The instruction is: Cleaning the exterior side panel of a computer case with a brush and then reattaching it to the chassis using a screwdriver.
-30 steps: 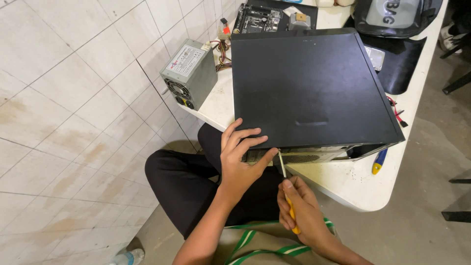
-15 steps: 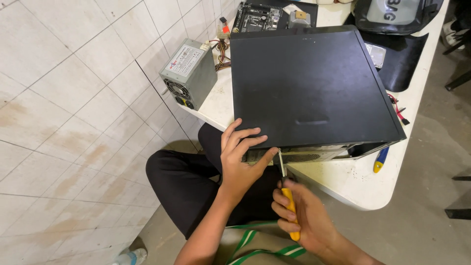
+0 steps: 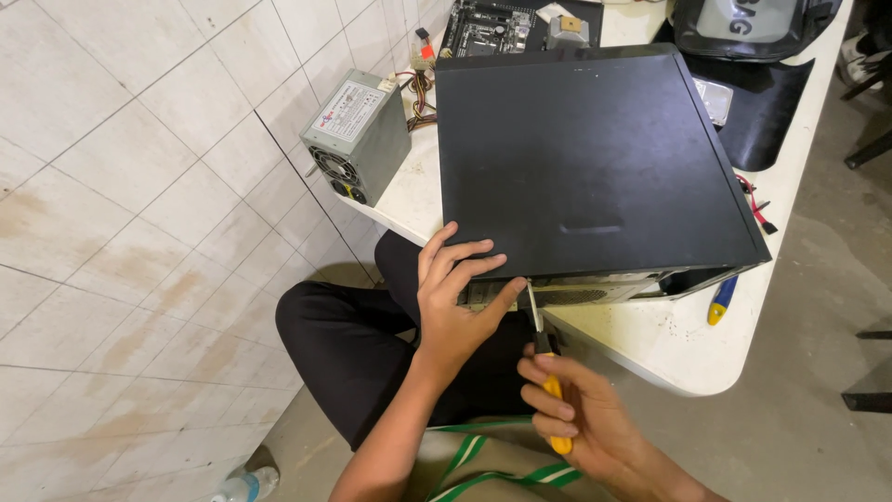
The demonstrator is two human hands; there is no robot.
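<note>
The left hand [image 3: 455, 302] lies spread on the near corner of the black case [image 3: 585, 158] on the bench [image 3: 650, 344]. The right hand [image 3: 581, 418] grips a yellow screwdriver [image 3: 544, 358], its tip at the case's rear edge.

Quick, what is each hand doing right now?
Left hand: open, fingers spread on the black computer case.
Right hand: closed around the yellow-handled screwdriver.

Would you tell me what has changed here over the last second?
Very little. The right hand still grips the yellow-handled screwdriver, tip at the rear edge of the black computer case; it may have shifted slightly. The left hand stays pressed on the case corner. The grey power supply is unmoved.
</note>
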